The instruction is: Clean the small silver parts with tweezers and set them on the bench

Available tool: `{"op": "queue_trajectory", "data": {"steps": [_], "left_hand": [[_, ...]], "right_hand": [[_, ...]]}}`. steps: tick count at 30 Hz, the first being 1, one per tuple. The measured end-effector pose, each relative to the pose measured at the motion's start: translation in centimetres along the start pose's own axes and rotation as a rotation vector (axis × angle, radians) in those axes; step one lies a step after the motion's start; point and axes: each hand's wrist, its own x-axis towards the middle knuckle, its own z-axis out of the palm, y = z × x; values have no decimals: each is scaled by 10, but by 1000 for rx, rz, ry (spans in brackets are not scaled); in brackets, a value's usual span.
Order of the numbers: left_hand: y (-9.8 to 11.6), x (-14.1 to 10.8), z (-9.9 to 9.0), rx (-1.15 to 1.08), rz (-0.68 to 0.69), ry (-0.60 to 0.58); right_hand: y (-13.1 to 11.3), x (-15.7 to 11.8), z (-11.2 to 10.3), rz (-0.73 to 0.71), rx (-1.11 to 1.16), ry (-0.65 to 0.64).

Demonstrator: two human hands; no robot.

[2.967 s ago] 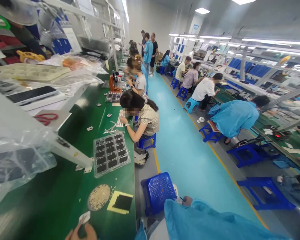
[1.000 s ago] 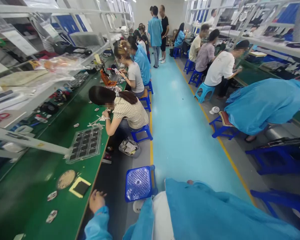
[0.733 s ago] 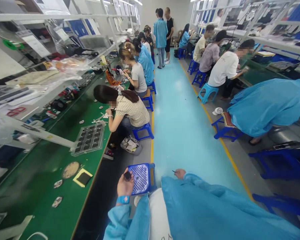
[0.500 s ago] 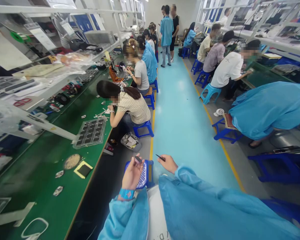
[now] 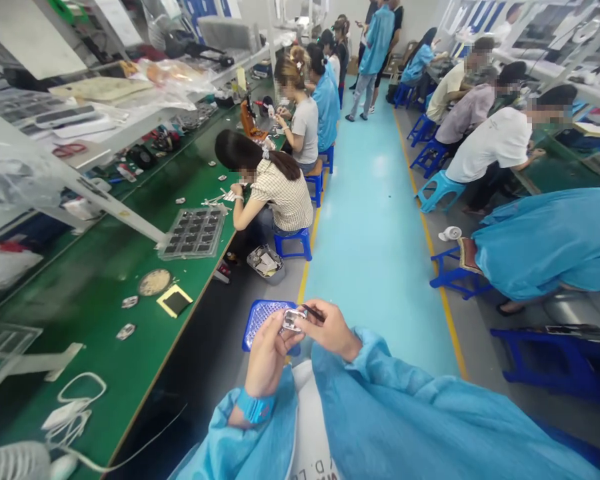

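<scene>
The left hand (image 5: 267,350) is pinching a small silvery rectangular part (image 5: 293,320) while the right hand (image 5: 333,328) is gripping thin dark tweezers (image 5: 312,313) touching it, above a blue plastic stool (image 5: 260,317).

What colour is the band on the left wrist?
Blue, on the wristband below the left hand, clearest in the head view.

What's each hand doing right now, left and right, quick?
Left hand: closed on a small silvery part, pinched at the fingertips.
Right hand: closed on a thin dark tool, its tip at the part.
</scene>
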Motion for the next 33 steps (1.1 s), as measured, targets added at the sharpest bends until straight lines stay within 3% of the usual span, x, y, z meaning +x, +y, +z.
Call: {"op": "queue_trajectory", "data": {"steps": [5, 10, 16, 22, 25, 28, 33], "left_hand": [[18, -22, -6, 106, 100, -23], [22, -29, -20, 102, 88, -87], [25, -32, -42, -63, 189, 0], [46, -34, -62, -155, 285, -18], [58, -30, -72, -165, 311, -42], [67, -25, -82, -146, 314, -54], [75, -19, -96, -122, 286, -49]], "right_hand": [[-20, 0, 14, 50, 36, -20], [-27, 2, 25, 109, 141, -124], [-30, 13, 43, 129, 260, -111], [-54, 22, 58, -136, 88, -36], [-61, 22, 72, -143, 245, -37], [-59, 22, 84, -240, 305, -92], [-51, 28, 91, -365, 31, -80]]}}
